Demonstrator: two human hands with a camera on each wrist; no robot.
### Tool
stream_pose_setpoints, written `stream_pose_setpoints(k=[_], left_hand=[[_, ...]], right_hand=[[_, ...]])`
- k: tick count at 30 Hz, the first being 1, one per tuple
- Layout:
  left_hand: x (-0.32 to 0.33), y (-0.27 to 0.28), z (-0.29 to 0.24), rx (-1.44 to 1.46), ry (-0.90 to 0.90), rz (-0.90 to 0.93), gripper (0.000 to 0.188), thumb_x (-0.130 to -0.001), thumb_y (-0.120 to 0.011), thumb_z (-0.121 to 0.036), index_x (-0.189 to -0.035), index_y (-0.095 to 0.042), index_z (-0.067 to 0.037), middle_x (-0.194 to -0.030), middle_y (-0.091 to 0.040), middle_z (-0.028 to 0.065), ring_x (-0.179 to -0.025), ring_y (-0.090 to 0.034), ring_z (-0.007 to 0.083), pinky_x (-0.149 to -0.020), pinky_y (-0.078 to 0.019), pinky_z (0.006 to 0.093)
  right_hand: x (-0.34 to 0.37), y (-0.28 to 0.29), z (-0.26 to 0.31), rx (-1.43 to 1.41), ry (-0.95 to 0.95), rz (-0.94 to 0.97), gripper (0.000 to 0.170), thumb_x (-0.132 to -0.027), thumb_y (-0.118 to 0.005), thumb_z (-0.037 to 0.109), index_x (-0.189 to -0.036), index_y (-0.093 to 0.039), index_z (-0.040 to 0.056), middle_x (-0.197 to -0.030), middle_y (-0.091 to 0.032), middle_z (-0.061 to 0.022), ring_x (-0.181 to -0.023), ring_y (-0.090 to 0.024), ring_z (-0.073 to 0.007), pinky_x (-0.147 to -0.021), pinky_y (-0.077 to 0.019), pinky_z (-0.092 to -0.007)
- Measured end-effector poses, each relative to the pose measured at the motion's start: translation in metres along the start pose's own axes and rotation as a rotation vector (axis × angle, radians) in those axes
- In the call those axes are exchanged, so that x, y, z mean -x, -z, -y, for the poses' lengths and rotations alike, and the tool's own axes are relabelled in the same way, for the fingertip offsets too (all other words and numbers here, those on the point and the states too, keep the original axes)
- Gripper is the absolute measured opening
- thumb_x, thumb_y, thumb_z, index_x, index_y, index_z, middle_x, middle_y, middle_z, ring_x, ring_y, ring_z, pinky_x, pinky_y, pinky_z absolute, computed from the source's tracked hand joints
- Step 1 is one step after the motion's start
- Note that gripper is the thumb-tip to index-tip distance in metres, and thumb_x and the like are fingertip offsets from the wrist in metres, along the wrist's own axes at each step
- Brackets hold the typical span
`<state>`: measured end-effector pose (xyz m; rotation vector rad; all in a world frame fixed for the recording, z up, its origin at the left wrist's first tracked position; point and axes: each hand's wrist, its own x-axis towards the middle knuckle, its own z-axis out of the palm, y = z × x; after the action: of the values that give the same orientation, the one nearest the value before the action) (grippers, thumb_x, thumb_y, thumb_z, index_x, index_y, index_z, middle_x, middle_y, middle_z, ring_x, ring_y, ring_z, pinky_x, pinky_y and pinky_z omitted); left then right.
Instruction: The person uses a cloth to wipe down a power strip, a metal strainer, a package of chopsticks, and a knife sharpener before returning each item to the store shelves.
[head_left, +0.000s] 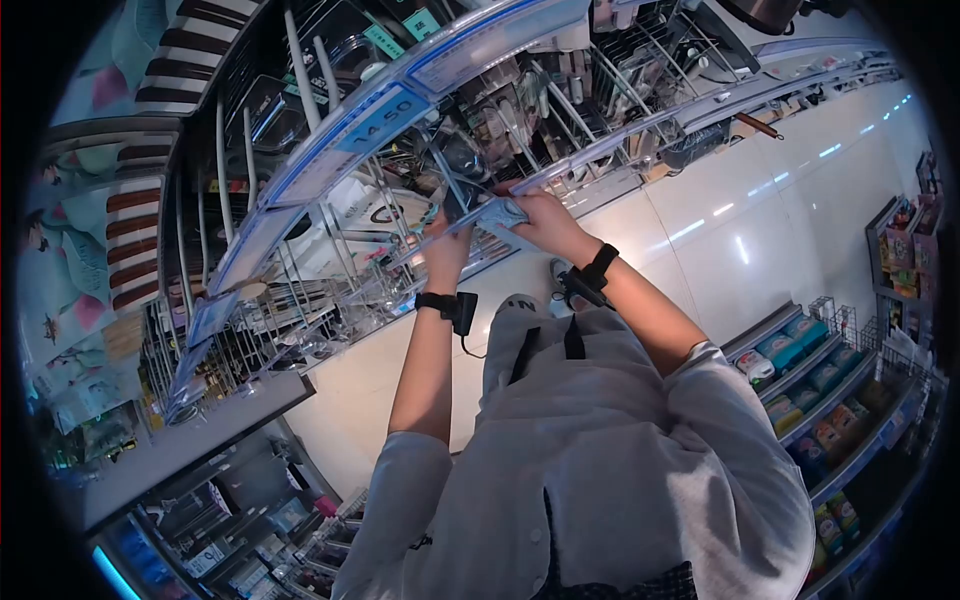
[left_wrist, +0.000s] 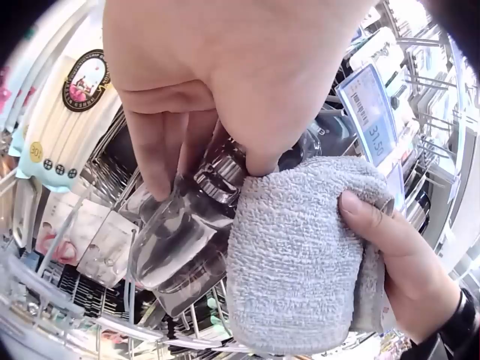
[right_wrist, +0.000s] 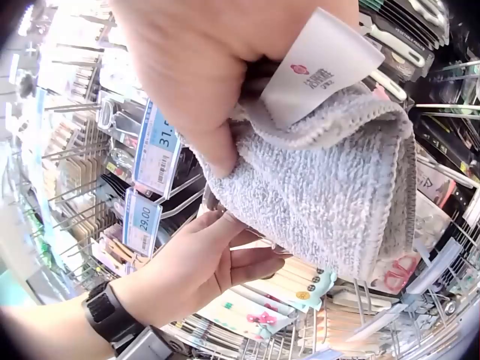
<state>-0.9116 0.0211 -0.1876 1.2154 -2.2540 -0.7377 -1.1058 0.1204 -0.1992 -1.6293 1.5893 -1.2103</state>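
The left hand [left_wrist: 217,82] pinches a clear pack [left_wrist: 176,244]; the right hand [left_wrist: 405,262] grips a folded grey cloth [left_wrist: 292,262] just beside it, overlapping it in view. Around them are a price tag [left_wrist: 369,116] and rack prongs [head_left: 302,70]. The slick pack could slip if the pinch loosens; the cloth could snag on a prong. The cloth hides part of the pack, whose contents are unclear.

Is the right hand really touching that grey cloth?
Touching. The left wrist view shows the right hand gripping the cloth, its thumb lying against the fabric with no gap.
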Motion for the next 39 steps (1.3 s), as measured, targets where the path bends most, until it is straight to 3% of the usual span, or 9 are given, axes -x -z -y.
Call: stream_pose_setpoints(k=[3,9,19,23,25,29,34,37,39], left_hand=[[0.013,0.014,-0.022,-0.094,0.250,0.161,0.023,-0.088,-0.065,-0.015,-0.103,-0.063,0.002,-0.089,-0.070,0.0210,-0.072,-0.067,0.0306,-0.064,-0.0500,0.0369],[0.042,0.019,-0.027,-0.070,0.097,0.052,0.029,-0.087,-0.068,-0.026,-0.087,-0.062,0.003,-0.069,-0.067,0.0183,-0.063,-0.065,0.0365,-0.059,-0.0501,0.0417],[0.100,0.050,-0.055,0.048,-0.045,0.109,0.034,-0.082,-0.067,-0.009,-0.114,-0.060,0.001,-0.107,-0.063,0.0214,-0.098,-0.061,0.0409,-0.082,-0.0494,0.0419],[0.155,0.073,-0.044,0.161,0.005,0.167,0.037,-0.088,-0.066,-0.009,-0.123,-0.055,0.000,-0.105,-0.066,0.0139,-0.097,-0.065,0.0258,-0.083,-0.0492,0.0340],[0.188,0.078,-0.019,0.802,0.189,0.271,0.042,-0.092,-0.063,-0.007,-0.131,-0.049,-0.003,-0.108,-0.065,0.0107,-0.098,-0.063,0.0164,-0.082,-0.0488,0.0285],[0.240,0.117,-0.052,1.153,0.354,0.198,0.043,-0.097,-0.057,-0.012,-0.137,-0.044,-0.006,-0.122,-0.059,0.0083,-0.102,-0.061,0.0145,-0.087,-0.0490,0.0290],[0.300,0.107,-0.016,1.519,0.647,0.229,0.049,-0.100,-0.053,-0.038,-0.132,-0.050,-0.002,-0.124,-0.060,0.0066,-0.112,-0.057,0.0162,-0.098,-0.0437,0.0325],[0.321,0.130,-0.022,1.322,0.468,0.203,0.042,-0.100,-0.053,-0.035,-0.124,-0.057,-0.001,-0.116,-0.065,0.0058,-0.106,-0.059,0.0153,-0.095,-0.0445,0.0307],[0.331,0.145,-0.031,0.878,0.193,0.144,0.036,-0.100,-0.054,-0.030,-0.119,-0.060,0.001,-0.110,-0.068,0.0063,-0.099,-0.062,0.0151,-0.090,-0.0465,0.0302]], right_hand=[[0.005,0.002,0.014,-0.004,0.014,-0.006,0.034,-0.074,-0.069,0.012,-0.105,-0.065,-0.0006,-0.118,-0.060,-0.0150,-0.106,-0.058,-0.0362,-0.090,-0.0485,-0.0429],[0.022,0.008,0.038,-0.059,0.005,0.027,0.037,-0.072,-0.069,0.009,-0.108,-0.066,0.0002,-0.127,-0.058,-0.0143,-0.111,-0.059,-0.0327,-0.092,-0.0486,-0.0386],[0.071,-0.029,0.059,-0.207,-0.073,-0.119,0.034,-0.077,-0.073,0.017,-0.107,-0.068,0.0005,-0.113,-0.067,-0.0153,-0.097,-0.067,-0.0283,-0.087,-0.0513,-0.0368],[0.102,-0.026,0.103,-0.564,-0.341,0.081,0.028,-0.086,-0.071,0.018,-0.107,-0.068,0.0003,-0.104,-0.071,-0.0113,-0.092,-0.068,-0.0192,-0.083,-0.0526,-0.0325],[0.123,-0.026,0.128,-1.012,-0.653,0.077,0.023,-0.091,-0.066,0.014,-0.110,-0.067,0.0011,-0.099,-0.071,-0.0073,-0.086,-0.067,-0.0131,-0.080,-0.0533,-0.0293],[0.166,-0.053,0.169,-1.106,-0.635,0.081,0.024,-0.093,-0.064,0.014,-0.114,-0.065,0.0018,-0.102,-0.070,-0.0051,-0.092,-0.066,-0.0128,-0.084,-0.0518,-0.0279],[0.194,-0.079,0.217,-0.889,-0.645,-0.148,0.025,-0.094,-0.063,0.015,-0.114,-0.065,0.0001,-0.103,-0.070,-0.0061,-0.091,-0.066,-0.0116,-0.083,-0.0509,-0.0271],[0.200,-0.074,0.257,-0.613,-0.305,-0.463,0.025,-0.095,-0.061,0.014,-0.115,-0.064,-0.0017,-0.103,-0.070,-0.0050,-0.090,-0.065,-0.0103,-0.083,-0.0508,-0.0268],[0.205,-0.090,0.292,-0.222,-0.105,-0.290,0.033,-0.085,-0.061,0.006,-0.117,-0.064,0.0019,-0.110,-0.069,-0.0095,-0.099,-0.066,-0.0218,-0.090,-0.0501,-0.0329]])
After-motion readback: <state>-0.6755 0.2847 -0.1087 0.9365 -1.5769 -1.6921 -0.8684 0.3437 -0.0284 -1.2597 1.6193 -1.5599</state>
